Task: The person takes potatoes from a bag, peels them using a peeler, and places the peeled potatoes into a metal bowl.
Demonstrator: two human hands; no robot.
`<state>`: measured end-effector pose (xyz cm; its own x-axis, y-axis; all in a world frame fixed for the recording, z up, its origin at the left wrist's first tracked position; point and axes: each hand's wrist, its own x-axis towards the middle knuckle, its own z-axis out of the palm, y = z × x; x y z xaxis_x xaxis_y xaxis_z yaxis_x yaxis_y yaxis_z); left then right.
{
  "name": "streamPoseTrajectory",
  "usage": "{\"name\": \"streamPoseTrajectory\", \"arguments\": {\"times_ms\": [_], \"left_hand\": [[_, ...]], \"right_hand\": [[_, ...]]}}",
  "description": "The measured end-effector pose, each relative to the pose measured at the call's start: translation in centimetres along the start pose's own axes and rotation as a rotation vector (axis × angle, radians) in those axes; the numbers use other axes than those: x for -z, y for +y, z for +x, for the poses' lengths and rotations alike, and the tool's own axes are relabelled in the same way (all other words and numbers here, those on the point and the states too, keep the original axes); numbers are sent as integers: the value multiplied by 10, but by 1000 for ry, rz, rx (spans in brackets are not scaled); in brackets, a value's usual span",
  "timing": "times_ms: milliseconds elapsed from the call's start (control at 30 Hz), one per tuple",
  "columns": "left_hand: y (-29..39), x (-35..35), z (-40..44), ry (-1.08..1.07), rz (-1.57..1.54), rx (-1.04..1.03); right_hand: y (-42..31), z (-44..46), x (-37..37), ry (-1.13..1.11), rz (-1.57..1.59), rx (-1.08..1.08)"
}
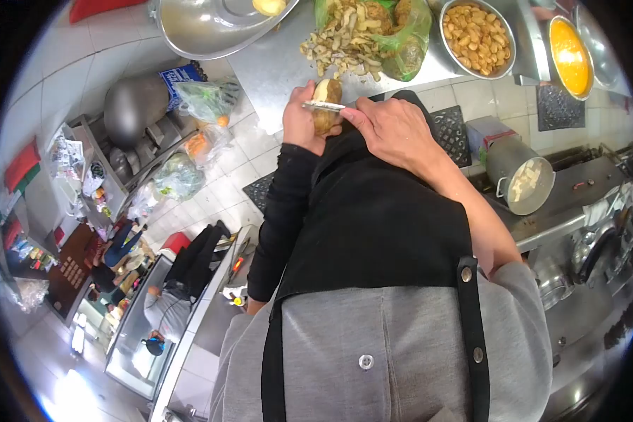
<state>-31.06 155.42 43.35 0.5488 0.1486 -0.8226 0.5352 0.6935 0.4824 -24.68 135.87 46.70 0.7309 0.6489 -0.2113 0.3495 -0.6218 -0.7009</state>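
Note:
My left hand [302,121] is wrapped round a partly peeled potato [325,121], pale at its upper end and brown-skinned lower down. Across the potato lies a peeler [323,106], its handle end pinched by my right hand [394,130]. Just beyond, a heap of peelings [352,42] rests on the steel table [260,81], against a green plastic bag [409,60] with brown unpeeled potatoes inside. A steel bowl [204,32] at the upper left holds a pale peeled piece [269,6].
At the upper right are a bowl of brown pieces [476,39] and a tray of orange liquid [570,56]. A pot [520,176] with pale pieces stands on the right stove. Bagged vegetables [179,176] lie left. A person [169,313] in grey is at the lower left.

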Motion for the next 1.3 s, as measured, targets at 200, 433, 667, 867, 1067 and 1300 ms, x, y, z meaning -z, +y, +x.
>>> {"name": "streamPoseTrajectory", "arguments": {"times_ms": [200,433,667,867,1067,1300], "left_hand": [[4,26,-11,-138,-102,77],[-3,10,14,-167,-394,184],[-17,45,20,-486,-496,335],[-4,32,16,-413,-428,116],[5,20,15,-398,-428,221],[-2,50,31,-635,-499,476]], "right_hand": [[17,19,-3,-55,-32,-146],[-25,6,-5,-89,31,-86],[33,27,-24,2,-47,-243],[-9,9,-9,0,137,-161],[-22,0,-5,40,125,57],[40,19,-22,34,-144,-14]]}}
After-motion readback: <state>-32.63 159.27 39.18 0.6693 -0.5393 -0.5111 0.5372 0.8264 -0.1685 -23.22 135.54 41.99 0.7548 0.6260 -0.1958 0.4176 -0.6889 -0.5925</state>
